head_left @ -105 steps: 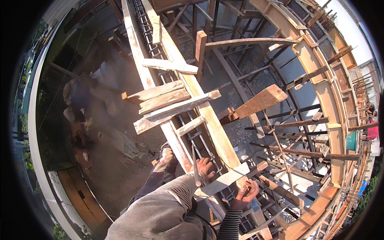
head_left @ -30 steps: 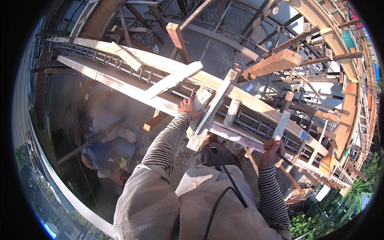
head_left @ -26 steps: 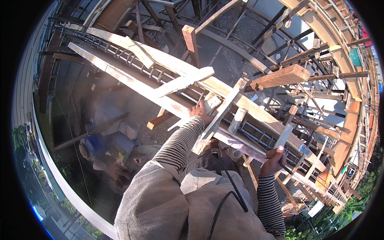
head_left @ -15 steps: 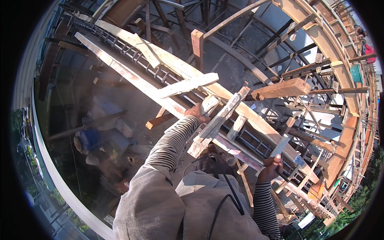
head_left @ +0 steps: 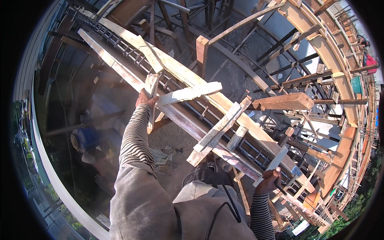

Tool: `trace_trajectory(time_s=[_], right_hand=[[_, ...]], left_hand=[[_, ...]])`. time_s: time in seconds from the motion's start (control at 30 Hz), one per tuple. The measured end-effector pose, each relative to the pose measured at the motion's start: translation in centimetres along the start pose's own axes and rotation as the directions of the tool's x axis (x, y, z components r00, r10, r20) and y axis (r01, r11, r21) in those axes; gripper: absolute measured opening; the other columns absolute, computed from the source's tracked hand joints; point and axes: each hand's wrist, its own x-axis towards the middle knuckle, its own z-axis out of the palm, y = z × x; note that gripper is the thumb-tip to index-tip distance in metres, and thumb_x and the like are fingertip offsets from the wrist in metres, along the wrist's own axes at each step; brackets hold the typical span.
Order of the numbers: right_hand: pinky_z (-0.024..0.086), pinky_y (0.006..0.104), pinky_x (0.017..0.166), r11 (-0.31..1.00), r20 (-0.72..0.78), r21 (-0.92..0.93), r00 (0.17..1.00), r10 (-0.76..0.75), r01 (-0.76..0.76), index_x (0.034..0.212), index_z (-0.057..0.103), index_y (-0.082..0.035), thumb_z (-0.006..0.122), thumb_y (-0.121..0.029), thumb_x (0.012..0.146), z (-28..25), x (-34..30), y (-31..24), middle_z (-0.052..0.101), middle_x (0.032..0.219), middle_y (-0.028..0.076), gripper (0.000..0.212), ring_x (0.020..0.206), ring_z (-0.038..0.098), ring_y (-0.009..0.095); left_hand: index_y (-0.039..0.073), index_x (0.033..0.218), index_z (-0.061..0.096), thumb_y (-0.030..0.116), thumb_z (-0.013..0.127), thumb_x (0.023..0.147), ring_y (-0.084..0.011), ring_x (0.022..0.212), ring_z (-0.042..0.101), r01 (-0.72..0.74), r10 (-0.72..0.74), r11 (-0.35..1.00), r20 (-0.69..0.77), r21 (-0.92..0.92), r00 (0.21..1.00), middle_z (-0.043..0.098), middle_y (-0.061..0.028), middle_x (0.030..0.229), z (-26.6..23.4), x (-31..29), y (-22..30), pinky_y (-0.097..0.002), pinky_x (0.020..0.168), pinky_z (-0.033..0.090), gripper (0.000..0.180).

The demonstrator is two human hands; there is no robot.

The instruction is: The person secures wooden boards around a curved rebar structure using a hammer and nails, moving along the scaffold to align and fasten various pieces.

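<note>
A long beam form of two timber boards runs diagonally in front of me, with a steel rebar cage (head_left: 168,83) between them. My left hand (head_left: 146,98) is closed around a short wood block (head_left: 151,85) at the near board (head_left: 187,123). Just right of it, a pale wood strip (head_left: 190,93) lies across the form. My right hand (head_left: 269,182) is closed beside a short grey cleat (head_left: 276,158) spanning the form farther right. A dark, rod-like end shows at that fist, but its kind is unclear. Between my hands, overlapping cleats (head_left: 218,130) cross both boards.
An upright post (head_left: 202,54) and a thick timber (head_left: 284,101) stick up beyond the form. Curved plywood formwork (head_left: 345,92) on many props bends round the right side. Far below on the left is a blurred blue object (head_left: 86,138). A person in red (head_left: 370,62) is at the far right.
My left hand has moved left along the form, from beside the overlapping cleats to left of the pale strip, carrying the wood block. My right hand stays beside the grey cleat.
</note>
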Motion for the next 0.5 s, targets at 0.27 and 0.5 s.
trace_trajectory(time_s=[0.27,0.5], right_hand=[[0.033,0.0292,0.051,0.983,-0.017,-0.185,1.000,-0.004,0.001,0.067,0.038,-0.012,0.047,-0.025,0.108,0.1,-0.7,-1.2,0.033,0.054,-0.001,0.044,0.051,0.031,0.010],[0.039,0.0278,0.059,0.970,-0.036,-0.232,0.997,0.067,-0.074,0.069,0.038,-0.012,0.048,-0.026,0.108,0.9,-0.9,-2.4,0.031,0.057,-0.001,0.043,0.055,0.033,0.010]], left_hand=[[-0.002,0.138,0.043,0.052,0.081,0.072,-0.0367,0.123,0.061,0.240,-0.277,0.905,-0.060,-0.351,0.959,0.059,-0.0268,0.133,-4.6,10.6,5.8,-0.0437,0.105,0.049,0.094],[0.019,0.155,0.032,0.054,0.082,0.069,-0.0327,0.137,0.049,0.254,-0.256,0.967,-0.129,-0.033,0.958,0.050,-0.0179,0.147,-0.6,11.8,4.7,-0.0482,0.113,0.038,0.106]])
